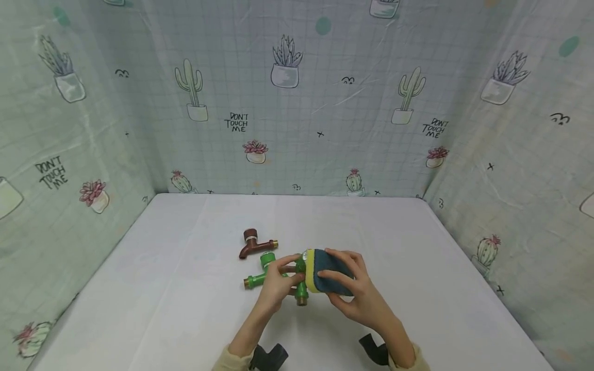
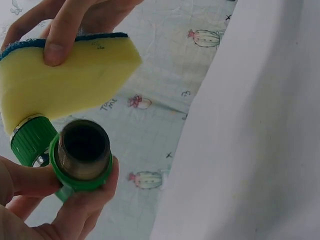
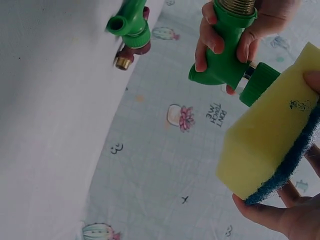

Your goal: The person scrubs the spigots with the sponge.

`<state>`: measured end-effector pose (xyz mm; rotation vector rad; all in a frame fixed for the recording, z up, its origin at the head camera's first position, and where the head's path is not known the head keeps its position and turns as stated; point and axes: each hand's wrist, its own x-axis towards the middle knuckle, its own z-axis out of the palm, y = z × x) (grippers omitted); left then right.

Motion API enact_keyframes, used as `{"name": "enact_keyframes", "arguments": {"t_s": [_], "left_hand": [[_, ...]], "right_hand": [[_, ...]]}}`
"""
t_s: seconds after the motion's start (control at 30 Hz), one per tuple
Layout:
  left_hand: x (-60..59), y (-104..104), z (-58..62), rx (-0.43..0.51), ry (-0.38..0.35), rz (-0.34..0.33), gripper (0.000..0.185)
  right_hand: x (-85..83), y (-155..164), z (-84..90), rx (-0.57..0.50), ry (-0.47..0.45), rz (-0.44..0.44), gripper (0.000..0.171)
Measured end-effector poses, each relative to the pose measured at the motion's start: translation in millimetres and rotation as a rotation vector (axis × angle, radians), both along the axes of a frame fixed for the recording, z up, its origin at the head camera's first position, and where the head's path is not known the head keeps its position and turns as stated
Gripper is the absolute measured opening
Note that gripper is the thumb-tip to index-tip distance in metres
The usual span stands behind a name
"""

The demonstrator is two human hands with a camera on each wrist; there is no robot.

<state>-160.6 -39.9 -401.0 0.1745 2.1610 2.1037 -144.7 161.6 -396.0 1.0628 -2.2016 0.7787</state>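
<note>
My left hand [image 1: 284, 275] grips a green plastic tap [image 1: 301, 282] with a brass threaded end, held just above the white table [image 1: 176, 314]. The tap's open brass mouth [image 2: 82, 149] faces the left wrist camera, my fingers [image 2: 87, 202] curled round its green body. My right hand [image 1: 342, 281] pinches a yellow sponge with a blue scouring side [image 1: 325, 268] and presses its yellow face [image 2: 70, 75] against the tap's green knob [image 2: 31, 140]. In the right wrist view the sponge [image 3: 272, 135] meets the held tap [image 3: 227, 57].
A second green tap [image 1: 260, 268] and a brown tap [image 1: 254, 243] lie on the table left of my hands; both also show as green tap [image 3: 131, 22] and brown tap [image 3: 131, 52]. Cactus-print cloth walls [image 1: 297, 103] enclose three sides.
</note>
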Motion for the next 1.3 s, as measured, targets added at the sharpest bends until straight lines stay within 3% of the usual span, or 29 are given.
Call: {"name": "enact_keyframes", "arguments": {"t_s": [0.1,0.27,0.47,0.7,0.9,1.13,1.3], "left_hand": [[0.0,0.6,0.5,-0.045,0.049,0.021,0.041],[2.4,4.5,4.2,-0.123,0.145,-0.014,0.040],[5.8,6.0,6.6,-0.090,0.163,-0.072,0.041],[4.3,5.9,1.6,0.133,0.030,-0.206,0.046],[0.2,2.7,1.0,0.285,-0.058,-0.283,0.050],[-3.4,0.4,-0.7,0.453,-0.238,-0.283,0.059],[-3.4,0.0,-0.8,0.438,-0.286,-0.260,0.063]], "right_hand": [[-1.1,2.3,0.1,0.008,0.001,-0.008,0.029],[-8.9,6.9,4.6,-0.049,-0.043,-0.026,0.045],[-18.6,10.0,4.6,-0.100,-0.085,-0.041,0.049],[-27.9,14.3,-1.0,-0.177,-0.116,-0.089,0.049],[-27.8,11.9,-14.4,-0.163,-0.194,-0.089,0.049],[-25.2,14.0,-15.7,-0.118,-0.181,-0.098,0.049],[-24.4,19.1,-16.2,-0.083,-0.130,-0.134,0.050]]}}
